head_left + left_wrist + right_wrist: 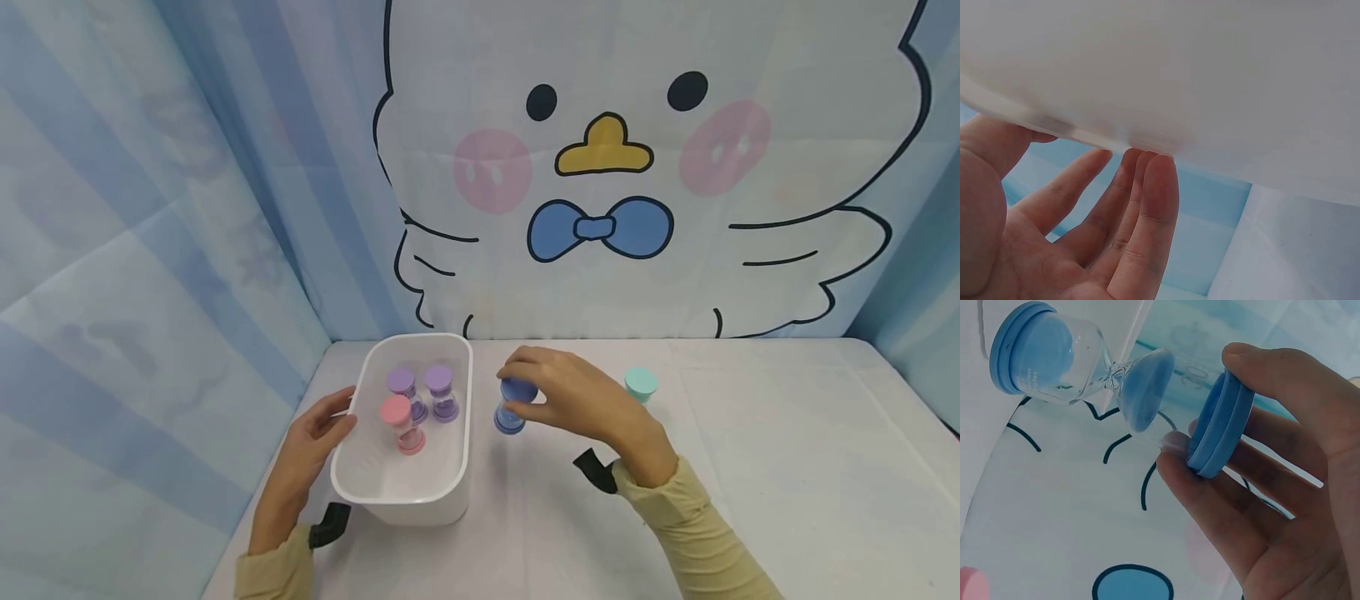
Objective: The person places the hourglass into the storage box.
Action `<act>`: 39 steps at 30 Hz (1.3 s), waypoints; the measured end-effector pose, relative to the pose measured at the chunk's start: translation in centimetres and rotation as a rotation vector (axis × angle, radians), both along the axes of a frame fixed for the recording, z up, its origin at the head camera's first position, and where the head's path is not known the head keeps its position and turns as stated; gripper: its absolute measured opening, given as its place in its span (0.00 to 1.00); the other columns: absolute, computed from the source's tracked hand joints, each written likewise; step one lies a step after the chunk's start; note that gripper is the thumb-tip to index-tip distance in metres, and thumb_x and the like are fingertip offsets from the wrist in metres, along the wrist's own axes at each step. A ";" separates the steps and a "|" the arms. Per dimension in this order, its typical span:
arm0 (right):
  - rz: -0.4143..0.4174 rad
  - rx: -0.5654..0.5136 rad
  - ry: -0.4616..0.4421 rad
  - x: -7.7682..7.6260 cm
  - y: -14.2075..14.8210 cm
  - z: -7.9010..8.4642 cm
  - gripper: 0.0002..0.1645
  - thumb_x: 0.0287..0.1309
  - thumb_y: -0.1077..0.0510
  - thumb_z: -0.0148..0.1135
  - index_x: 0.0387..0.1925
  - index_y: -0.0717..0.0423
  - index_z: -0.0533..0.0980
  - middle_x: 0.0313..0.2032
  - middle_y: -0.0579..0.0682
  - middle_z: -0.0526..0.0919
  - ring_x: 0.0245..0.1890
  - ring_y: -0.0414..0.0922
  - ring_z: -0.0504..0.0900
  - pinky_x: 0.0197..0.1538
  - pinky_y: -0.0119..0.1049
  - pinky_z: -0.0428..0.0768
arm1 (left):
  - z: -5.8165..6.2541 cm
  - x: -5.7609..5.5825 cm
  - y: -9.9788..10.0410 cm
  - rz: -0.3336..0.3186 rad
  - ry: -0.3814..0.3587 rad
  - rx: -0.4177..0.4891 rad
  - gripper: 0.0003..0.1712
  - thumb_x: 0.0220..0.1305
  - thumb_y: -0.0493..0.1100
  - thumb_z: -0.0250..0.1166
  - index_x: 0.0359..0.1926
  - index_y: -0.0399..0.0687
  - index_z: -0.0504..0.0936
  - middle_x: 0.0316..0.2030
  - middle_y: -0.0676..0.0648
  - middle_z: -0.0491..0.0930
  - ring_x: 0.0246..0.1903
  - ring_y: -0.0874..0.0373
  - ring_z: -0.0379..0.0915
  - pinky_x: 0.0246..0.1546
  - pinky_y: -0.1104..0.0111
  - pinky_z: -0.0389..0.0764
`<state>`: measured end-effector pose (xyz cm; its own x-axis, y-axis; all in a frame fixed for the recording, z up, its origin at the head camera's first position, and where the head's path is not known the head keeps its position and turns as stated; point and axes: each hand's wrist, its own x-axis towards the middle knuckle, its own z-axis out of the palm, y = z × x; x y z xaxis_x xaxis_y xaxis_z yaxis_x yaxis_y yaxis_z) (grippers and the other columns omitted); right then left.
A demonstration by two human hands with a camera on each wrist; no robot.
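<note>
Toward the near side of the desk (787,467), I see a person's two tan sleeves (697,525) reaching inward, with a black strap end (596,472) at each cuff. Just ahead, by the desk's left edge, I have a white bin (423,512). On its left side rests the left-hand grip (307,450), released, fingers extended and their tips against the bin near its rim. Within the bin I count three hourglasses: the pink hourglass (397,414) nearest to me, then two purple hourglasses (439,383) side by side behind it. To the right of the bin, and apart from it, my attention is on the blue hourglass (508,423); the right-hand grip (573,392) is grasping it by its top cap, thumb on one side and fingers on the other. I can make out blue sand in both bulbs, but I cannot tell whether its base touches the desk. Beyond the right wrist, toward the far edge, I see a mint-green hourglass (641,383), partly hidden. Past that edge hangs a pale cloth backdrop (600,292) printed with a cartoon bird and blue bow tie (592,229).
</note>
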<state>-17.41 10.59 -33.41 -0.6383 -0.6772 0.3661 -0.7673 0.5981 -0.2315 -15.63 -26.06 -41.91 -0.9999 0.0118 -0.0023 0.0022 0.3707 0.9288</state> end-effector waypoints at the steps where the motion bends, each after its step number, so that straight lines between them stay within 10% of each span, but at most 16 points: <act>1: 0.000 -0.001 0.002 0.0 0.0 0.1 0.21 0.56 0.51 0.73 0.48 0.58 0.82 0.47 0.49 0.83 0.45 0.42 0.83 0.48 0.34 0.83 | 0.0 0.0 0.0 0.000 0.000 0.000 0.31 0.72 0.49 0.60 0.71 0.45 0.66 0.66 0.39 0.71 0.47 0.73 0.75 0.47 0.76 0.78; 39: 0.042 -0.059 0.057 -0.4 -2.2 2.4 0.21 0.55 0.54 0.74 0.50 0.55 0.83 0.48 0.47 0.83 0.46 0.41 0.82 0.49 0.32 0.83 | -0.1 -0.2 -0.1 -0.006 -0.005 0.000 0.31 0.71 0.49 0.61 0.71 0.46 0.67 0.66 0.39 0.71 0.48 0.72 0.76 0.48 0.75 0.78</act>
<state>-17.82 8.41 -31.04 -0.5867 -0.6790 0.4412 -0.8043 0.5517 -0.2206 -15.81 -26.19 -41.97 -0.9998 0.0175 -0.0073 -0.0003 0.3704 0.9289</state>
